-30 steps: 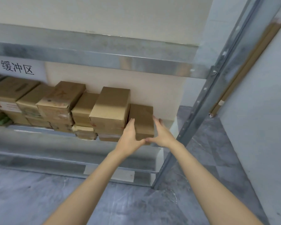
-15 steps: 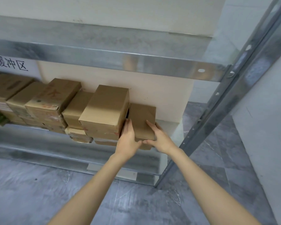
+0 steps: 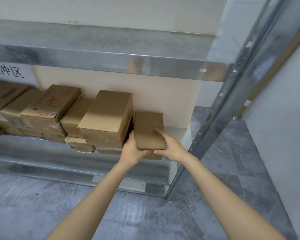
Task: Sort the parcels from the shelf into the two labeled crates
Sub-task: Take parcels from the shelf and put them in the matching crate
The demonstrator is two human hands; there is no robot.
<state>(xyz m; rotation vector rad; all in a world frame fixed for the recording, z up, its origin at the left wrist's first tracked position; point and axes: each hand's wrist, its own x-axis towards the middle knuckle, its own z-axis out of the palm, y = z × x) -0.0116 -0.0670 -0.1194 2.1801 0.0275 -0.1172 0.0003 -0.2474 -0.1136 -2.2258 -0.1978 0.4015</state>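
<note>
Small parcel [image 3: 148, 129] at the shelf's [image 3: 33, 148] right end, gripped by left hand [image 3: 132, 150] and right hand [image 3: 172, 147], fingers [image 3: 160, 132] curled round its sides; taller box [image 3: 107, 116] crowding at 9 o'clock; steel upright [image 3: 215, 122] at 3 o'clock.

1. Six cardboard boxes [image 3: 109, 116] are sitting in the top row on the shelf [image 3: 42, 148], counting the rightmost box [image 3: 149, 129].
2. Parts of at least three more boxes are peeking out beneath them; the full count is unclear.
3. Two hands are showing: the left hand [image 3: 132, 149] and the right hand [image 3: 171, 146].
4. One white sign [image 3: 7, 73] is showing at the left.
5. One slanted metal post [image 3: 223, 110] is standing at the right.
</note>
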